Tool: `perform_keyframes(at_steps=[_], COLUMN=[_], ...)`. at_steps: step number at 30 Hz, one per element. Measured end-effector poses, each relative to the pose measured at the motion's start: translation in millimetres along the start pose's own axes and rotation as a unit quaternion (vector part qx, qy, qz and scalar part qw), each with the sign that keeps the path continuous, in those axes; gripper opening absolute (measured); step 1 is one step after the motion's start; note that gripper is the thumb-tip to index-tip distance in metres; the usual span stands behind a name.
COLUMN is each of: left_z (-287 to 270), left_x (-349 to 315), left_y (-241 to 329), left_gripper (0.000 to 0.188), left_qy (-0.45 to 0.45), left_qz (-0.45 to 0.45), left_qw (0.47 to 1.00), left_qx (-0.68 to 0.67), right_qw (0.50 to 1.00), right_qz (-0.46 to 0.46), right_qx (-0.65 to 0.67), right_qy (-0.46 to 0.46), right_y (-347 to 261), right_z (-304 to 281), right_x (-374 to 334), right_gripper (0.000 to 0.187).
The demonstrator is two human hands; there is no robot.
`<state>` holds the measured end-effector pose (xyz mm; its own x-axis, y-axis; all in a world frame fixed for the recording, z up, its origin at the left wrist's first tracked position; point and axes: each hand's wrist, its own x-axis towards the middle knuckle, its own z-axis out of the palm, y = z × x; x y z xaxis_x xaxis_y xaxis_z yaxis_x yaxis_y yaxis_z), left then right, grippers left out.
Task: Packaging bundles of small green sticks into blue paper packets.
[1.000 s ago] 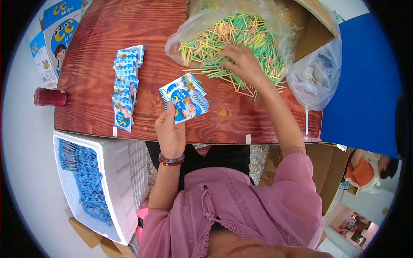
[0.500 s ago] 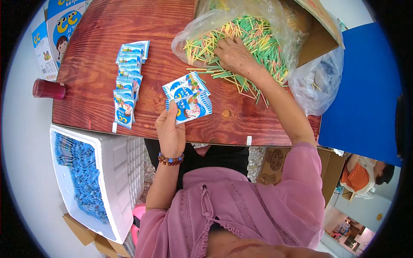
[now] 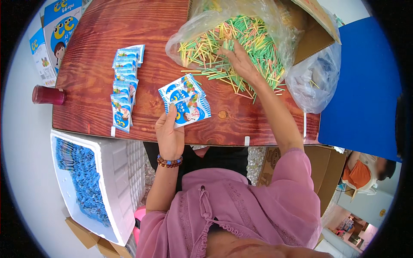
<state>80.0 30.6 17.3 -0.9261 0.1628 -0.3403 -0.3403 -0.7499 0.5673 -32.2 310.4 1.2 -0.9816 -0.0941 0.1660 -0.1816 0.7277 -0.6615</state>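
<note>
My left hand pinches a small fan of blue-and-white sachets between thumb and fingers, just above the near part of the table. Farther right, my right hand reaches into a heap of thin coloured sticks, yellow, green and pink, spilling from a clear plastic bag. A few green sticks show between its thumb and forefinger; the other fingers are partly hidden. To the left, an overlapping row of similar sachets lies on the wooden table.
A cardboard box stands behind the bag, with another plastic bag beside it. A red-lidded jar sits at the left edge. Below it, a white foam box holds many blue packets. Printed cartons stand far left.
My right hand has shifted slightly right within the heap, and its thumb and forefinger now show more clearly. My left hand keeps the sachets in nearly the same place.
</note>
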Motion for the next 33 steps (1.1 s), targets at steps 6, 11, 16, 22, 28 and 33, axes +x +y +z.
perform_keyframes(at_steps=[6, 11, 16, 22, 28, 33], left_z=[2.2, -0.3, 0.9, 0.3, -0.8, 14.3], left_x=[0.5, -2.6, -1.6, 0.3, 1.6, 6.6], left_y=[-3.8, -2.0, -6.3, -7.1, -7.4, -16.4], left_gripper=[0.020, 0.021, 0.024, 0.026, 0.024, 0.022], left_qy=[-0.004, -0.002, -0.020, -0.016, -0.034, -0.039], left_qz=[-0.010, -0.006, -0.010, -0.008, -0.018, -0.010], left_qw=[1.000, 1.000, 1.000, 1.000, 0.999, 0.999], left_qx=[0.003, 0.000, -0.005, -0.020, -0.031, -0.030], right_qw=[0.953, 0.952, 0.991, 0.980, 0.840, 0.688], right_qz=[0.081, 0.085, 0.029, 0.092, 0.123, 0.110], right_qx=[0.252, 0.274, -0.049, 0.075, 0.463, 0.669], right_qy=[0.151, 0.109, 0.120, 0.160, 0.253, 0.260], right_y=[27.7, 1.6, 8.0, 8.1, -13.8, -20.5], right_z=[10.9, -1.3, 7.6, 11.2, -17.3, -22.4], right_x=[-0.2, -13.8, -27.6, -20.2, -18.9, -22.4], right_gripper=[0.045, 0.044, 0.037, 0.035, 0.037, 0.024])
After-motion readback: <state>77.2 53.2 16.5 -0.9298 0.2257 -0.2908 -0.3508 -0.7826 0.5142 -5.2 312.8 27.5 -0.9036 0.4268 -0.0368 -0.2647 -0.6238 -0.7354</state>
